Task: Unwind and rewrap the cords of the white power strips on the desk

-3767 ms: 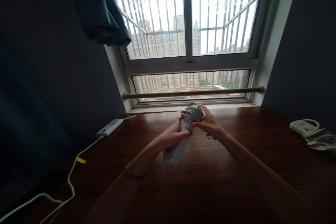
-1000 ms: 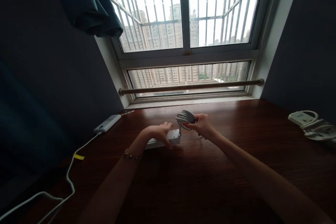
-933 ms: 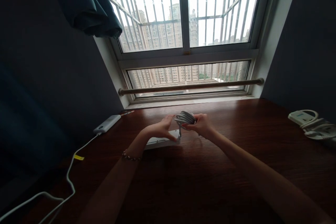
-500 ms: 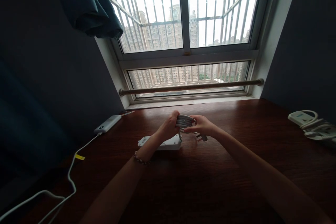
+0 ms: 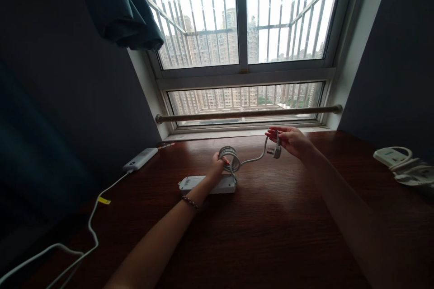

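We see a dark wooden table [image 5: 271, 235] running from the near edge to the far window [image 5: 242, 45], whose barred panes look out on tower blocks. A dark curtain [image 5: 118, 4] hangs bunched at the far left, and a metal rail [image 5: 249, 114] crosses just below the glass.

On the table, a little left of centre and towards the far side, lies a white power strip [image 5: 206, 184], flat, with its long side running left to right. Our left hand [image 5: 219, 167] rests over its right end and is closed around the coiled cable [image 5: 229, 159], a few grey loops standing just above the strip. From the coil one stretch of cable runs right and upward to the plug [image 5: 275, 150], which hangs in the air above the table. Our right hand [image 5: 291, 140] pinches the cable right at the plug between thumb and fingertips, the other fingers loosely spread.

At the far right edge a second power strip [image 5: 389, 156] lies with its own cable bundled beside it. On the far left sits a white power bank [image 5: 140, 159], and a white charging cable [image 5: 88, 230] trails from it to the near left, carrying a small yellow tag [image 5: 104, 200].
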A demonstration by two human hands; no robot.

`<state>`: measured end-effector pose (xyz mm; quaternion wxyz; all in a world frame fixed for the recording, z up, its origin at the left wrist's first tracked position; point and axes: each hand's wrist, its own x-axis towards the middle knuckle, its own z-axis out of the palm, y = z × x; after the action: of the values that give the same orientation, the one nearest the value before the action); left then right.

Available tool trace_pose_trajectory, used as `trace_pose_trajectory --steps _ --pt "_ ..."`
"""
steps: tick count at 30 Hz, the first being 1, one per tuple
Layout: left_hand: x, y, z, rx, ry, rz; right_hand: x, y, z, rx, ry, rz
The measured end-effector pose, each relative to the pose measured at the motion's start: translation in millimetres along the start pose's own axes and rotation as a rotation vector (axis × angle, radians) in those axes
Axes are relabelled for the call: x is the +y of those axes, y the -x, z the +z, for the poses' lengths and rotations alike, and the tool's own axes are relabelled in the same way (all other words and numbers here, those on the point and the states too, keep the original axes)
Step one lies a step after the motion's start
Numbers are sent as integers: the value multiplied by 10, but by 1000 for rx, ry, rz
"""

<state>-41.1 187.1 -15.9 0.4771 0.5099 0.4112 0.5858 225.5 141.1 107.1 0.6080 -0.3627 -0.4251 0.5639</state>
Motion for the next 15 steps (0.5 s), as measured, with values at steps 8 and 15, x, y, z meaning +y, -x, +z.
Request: trace_pose_trajectory --steps 8,15 --pt "10 44 43 -25 16 -119 151 -76 -93 -49 557 -389" --pt "-13 22 26 -26 -11 -179 339 112 203 -160 1391 -809"
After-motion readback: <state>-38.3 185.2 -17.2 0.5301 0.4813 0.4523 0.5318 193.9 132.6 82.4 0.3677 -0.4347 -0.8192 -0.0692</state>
